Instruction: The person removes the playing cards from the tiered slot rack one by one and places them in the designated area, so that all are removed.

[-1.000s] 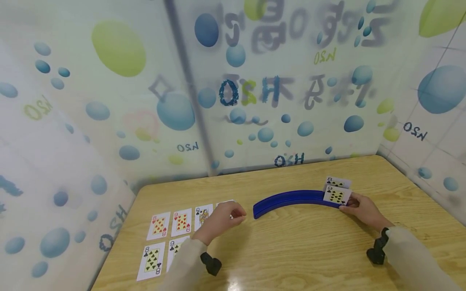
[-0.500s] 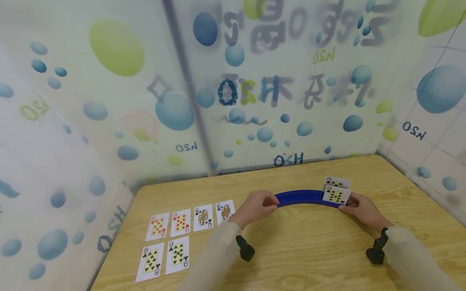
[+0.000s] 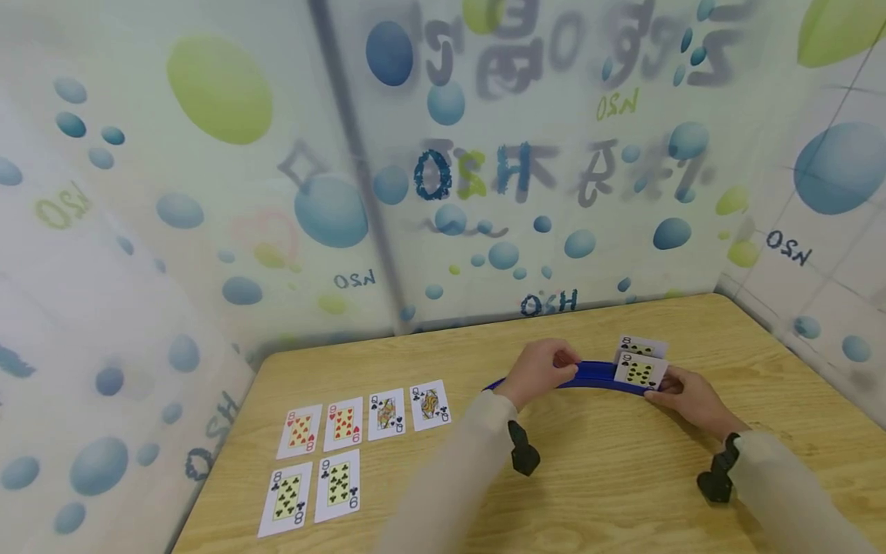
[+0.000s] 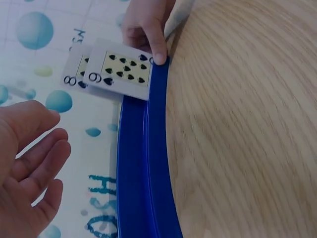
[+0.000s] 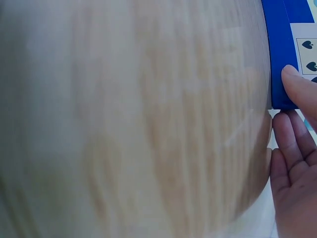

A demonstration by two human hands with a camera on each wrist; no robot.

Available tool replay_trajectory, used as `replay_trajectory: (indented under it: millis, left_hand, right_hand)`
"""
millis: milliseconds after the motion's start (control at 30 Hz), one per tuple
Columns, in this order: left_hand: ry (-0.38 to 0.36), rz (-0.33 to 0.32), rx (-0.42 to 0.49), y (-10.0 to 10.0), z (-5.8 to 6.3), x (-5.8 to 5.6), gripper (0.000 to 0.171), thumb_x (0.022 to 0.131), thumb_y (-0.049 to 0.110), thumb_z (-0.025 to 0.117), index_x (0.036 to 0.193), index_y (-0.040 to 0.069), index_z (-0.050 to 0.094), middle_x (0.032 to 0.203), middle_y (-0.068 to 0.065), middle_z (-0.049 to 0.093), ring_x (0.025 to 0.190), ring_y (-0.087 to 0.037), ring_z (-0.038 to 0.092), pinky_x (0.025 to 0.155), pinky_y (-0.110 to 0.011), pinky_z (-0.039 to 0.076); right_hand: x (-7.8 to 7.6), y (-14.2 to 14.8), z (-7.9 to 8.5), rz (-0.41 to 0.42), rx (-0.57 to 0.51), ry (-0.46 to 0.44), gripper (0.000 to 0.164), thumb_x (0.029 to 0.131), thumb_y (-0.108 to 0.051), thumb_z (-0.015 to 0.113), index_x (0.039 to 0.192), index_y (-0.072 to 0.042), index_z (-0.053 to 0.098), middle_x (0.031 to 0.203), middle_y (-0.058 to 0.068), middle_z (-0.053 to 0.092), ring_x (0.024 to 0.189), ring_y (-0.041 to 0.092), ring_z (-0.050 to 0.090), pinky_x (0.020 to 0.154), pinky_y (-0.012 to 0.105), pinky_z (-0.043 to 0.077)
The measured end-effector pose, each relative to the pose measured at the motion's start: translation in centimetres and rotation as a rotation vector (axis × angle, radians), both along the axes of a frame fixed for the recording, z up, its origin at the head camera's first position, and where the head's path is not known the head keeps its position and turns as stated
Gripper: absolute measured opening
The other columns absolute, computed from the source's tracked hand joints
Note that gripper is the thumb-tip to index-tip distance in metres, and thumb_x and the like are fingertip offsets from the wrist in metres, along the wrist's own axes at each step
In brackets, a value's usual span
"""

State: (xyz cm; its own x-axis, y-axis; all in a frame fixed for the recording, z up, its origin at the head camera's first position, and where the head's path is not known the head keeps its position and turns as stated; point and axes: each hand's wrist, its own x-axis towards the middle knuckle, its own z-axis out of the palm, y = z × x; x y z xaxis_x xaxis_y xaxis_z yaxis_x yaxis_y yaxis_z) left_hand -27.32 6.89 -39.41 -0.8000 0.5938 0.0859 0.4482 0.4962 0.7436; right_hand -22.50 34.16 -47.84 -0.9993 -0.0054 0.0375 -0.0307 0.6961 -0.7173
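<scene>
A curved blue card holder [image 3: 594, 372] lies on the wooden table. At its right end stand two playing cards, the nine of spades [image 3: 640, 374] in front and the eight of spades [image 3: 628, 343] partly hidden behind it. My right hand [image 3: 695, 402] grips that end, its thumb pressed on the holder's front edge in the right wrist view. My left hand [image 3: 540, 373] hovers over the middle of the holder. In the left wrist view its fingers [image 4: 52, 151] are loosely bent and hold nothing, apart from the cards.
Several face-up cards lie at the left of the table: an eight of hearts [image 3: 300, 432], nine of hearts [image 3: 343, 424], queens [image 3: 386, 415], eight of clubs [image 3: 286, 499] and nine of clubs [image 3: 338, 486]. A printed curtain [image 3: 484, 261] stands behind the table.
My left hand has moved right from the queens, along the holder toward the standing cards. My right hand and both standing cards have stayed in place.
</scene>
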Motion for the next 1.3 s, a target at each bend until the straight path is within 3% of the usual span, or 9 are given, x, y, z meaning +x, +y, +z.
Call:
replay_trajectory:
  millis: [200, 567, 967, 1300]
  left_hand:
    - [-0.013, 0.02, 0.004, 2.9, 0.3, 0.3, 0.017, 0.087, 0.014, 0.063, 0.104, 0.013, 0.067, 0.097, 0.008, 0.06, 0.081, -0.002, 0.056, 0.063, -0.015, 0.046]
    - [0.069, -0.033, -0.096, 6.1, 0.5, -0.1, 0.027, 0.085, 0.017, 0.066, 0.112, 0.016, 0.065, 0.109, 0.007, 0.054, 0.089, -0.004, 0.055, 0.068, -0.013, 0.044]
    - [0.089, 0.045, -0.138, 7.7, -0.3, -0.6, 0.028, 0.084, 0.017, 0.067, 0.111, 0.019, 0.065, 0.1, 0.008, 0.055, 0.087, -0.001, 0.051, 0.074, -0.014, 0.043]
    - [0.103, 0.066, -0.192, 8.3, -0.5, -0.6, 0.026, 0.083, 0.019, 0.068, 0.109, 0.021, 0.066, 0.097, 0.01, 0.054, 0.084, -0.001, 0.048, 0.075, -0.016, 0.043]
  right_hand:
    - [-0.1, 0.1, -0.4, 0.001, -0.003, 0.012, 0.057, 0.085, -0.024, 0.066, 0.119, 0.017, 0.045, 0.097, 0.02, 0.06, 0.084, 0.024, 0.057, 0.066, 0.032, 0.047]
    - [-0.2, 0.2, -0.3, 0.015, -0.02, 0.028, 0.055, 0.086, -0.022, 0.065, 0.119, 0.017, 0.046, 0.097, 0.021, 0.061, 0.084, 0.025, 0.059, 0.066, 0.031, 0.048]
    - [-0.4, 0.1, -0.5, 0.009, -0.013, 0.042, 0.051, 0.085, -0.019, 0.066, 0.116, 0.017, 0.048, 0.095, 0.02, 0.061, 0.084, 0.025, 0.059, 0.066, 0.031, 0.049]
    - [-0.3, 0.0, -0.3, 0.006, -0.021, 0.03, 0.052, 0.085, -0.02, 0.066, 0.117, 0.016, 0.047, 0.097, 0.02, 0.06, 0.085, 0.025, 0.059, 0.067, 0.031, 0.049]
